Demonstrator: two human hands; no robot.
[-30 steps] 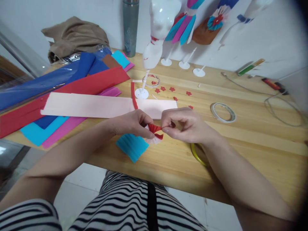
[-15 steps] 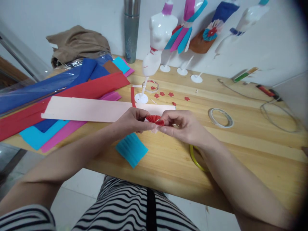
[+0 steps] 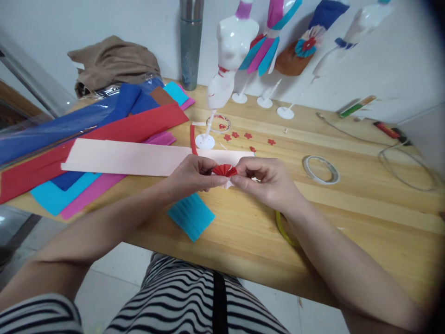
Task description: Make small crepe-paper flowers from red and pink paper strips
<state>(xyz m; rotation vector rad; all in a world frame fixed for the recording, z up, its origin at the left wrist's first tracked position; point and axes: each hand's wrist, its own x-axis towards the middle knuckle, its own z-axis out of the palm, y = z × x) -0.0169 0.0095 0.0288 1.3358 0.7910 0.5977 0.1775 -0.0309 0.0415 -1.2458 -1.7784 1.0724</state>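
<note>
A person in a striped top [image 3: 174,297] works red pleated paper [image 3: 225,170] at a wooden table [image 3: 243,232], the left hand [image 3: 194,174] pinching the fan-shaped piece at its left side between thumb and fingers and the right hand [image 3: 266,178] gripping its right edge. The fan spreads upward between the two sets of fingertips, held above the table near its front edge, with a bit of pale pink paper [image 3: 228,184] showing just below it. A turquoise square [image 3: 192,217] lies under the left wrist; a yellow ring [image 3: 285,228] sits partly hidden by the right forearm. Behind the hands stretches a long pale pink strip [image 3: 125,157], crossed by a narrow red strip [image 3: 193,138]. Small red flowers [image 3: 248,136] are scattered beyond, with a white tape roll [image 3: 321,170] to their right. At left, a broad red sheet [image 3: 139,126] rests among blue, turquoise and magenta ones. A white mannequin [image 3: 229,51] stands near a tall flask [image 3: 190,53], with more dress forms, wrapped in colored pieces, along the wall.
</note>
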